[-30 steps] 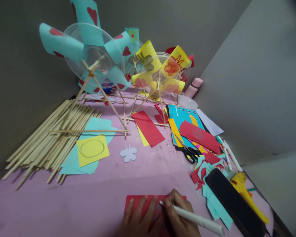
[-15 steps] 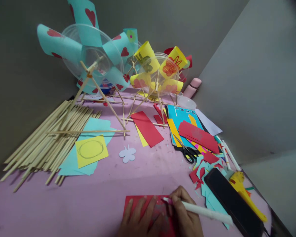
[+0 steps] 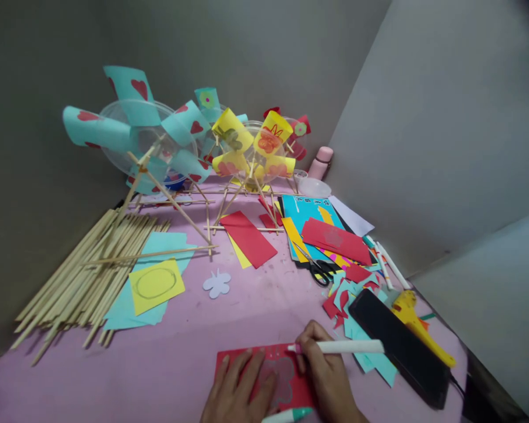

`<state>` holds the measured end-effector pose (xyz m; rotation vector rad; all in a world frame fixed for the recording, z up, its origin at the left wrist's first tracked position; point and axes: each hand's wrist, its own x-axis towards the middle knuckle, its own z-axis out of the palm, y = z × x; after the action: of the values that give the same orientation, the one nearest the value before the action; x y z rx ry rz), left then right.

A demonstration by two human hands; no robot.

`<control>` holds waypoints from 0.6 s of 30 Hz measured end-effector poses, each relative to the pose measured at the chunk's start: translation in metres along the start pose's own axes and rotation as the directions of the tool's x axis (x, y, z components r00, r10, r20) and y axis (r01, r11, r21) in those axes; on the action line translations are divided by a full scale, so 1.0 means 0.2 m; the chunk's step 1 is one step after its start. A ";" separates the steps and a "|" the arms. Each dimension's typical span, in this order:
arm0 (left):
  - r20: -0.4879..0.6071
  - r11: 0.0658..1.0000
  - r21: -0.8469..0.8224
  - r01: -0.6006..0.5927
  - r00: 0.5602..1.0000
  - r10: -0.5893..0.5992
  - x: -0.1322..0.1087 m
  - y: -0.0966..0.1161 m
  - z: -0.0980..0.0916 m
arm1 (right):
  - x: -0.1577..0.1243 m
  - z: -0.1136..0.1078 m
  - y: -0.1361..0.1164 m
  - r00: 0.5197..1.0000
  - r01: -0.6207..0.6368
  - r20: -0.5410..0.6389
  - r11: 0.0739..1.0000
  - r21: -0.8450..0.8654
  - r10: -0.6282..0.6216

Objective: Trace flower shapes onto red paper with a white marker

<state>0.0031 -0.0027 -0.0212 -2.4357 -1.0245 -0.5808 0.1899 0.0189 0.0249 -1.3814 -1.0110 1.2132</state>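
Note:
My left hand (image 3: 235, 390) lies flat, fingers spread, on a red paper rectangle (image 3: 264, 373) at the near edge of the pink table (image 3: 180, 352). Closed round a white marker (image 3: 339, 347), my right hand (image 3: 321, 370) has the tip at the paper's upper right corner. A faint flower outline shows on the red paper between the hands. A second pen with a teal cap (image 3: 291, 416) lies at the bottom edge, just below the paper.
A pile of wooden sticks (image 3: 83, 270) lies left, with a yellow square (image 3: 155, 284) on teal paper. Paper windmills (image 3: 158, 141) stand at the back. Scissors (image 3: 317, 269), coloured paper scraps (image 3: 348, 294), a black phone (image 3: 397, 346) and a yellow glue gun (image 3: 417, 326) lie right.
The view has tilted down and shifted, so more of both hands and the red paper shows. The marker now lies nearly level, its tip at the paper's upper right.

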 end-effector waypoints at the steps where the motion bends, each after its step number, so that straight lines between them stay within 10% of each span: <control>1: 0.011 1.000 0.009 -0.009 1.000 0.009 0.00 0.00 -0.01 | -0.01 0.00 0.00 0.999 0.010 0.050 0.999 -0.039 -0.008; 18: 0.052 0.999 -0.007 -0.033 0.998 0.033 0.02 0.00 -0.02 | 0.01 0.01 0.00 0.957 0.230 0.239 0.934 -0.273 -0.165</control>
<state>0.0041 -0.0026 -0.0150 -2.4807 -1.0026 -0.5128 0.1873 0.0211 0.0248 -1.3549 -1.4998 1.1039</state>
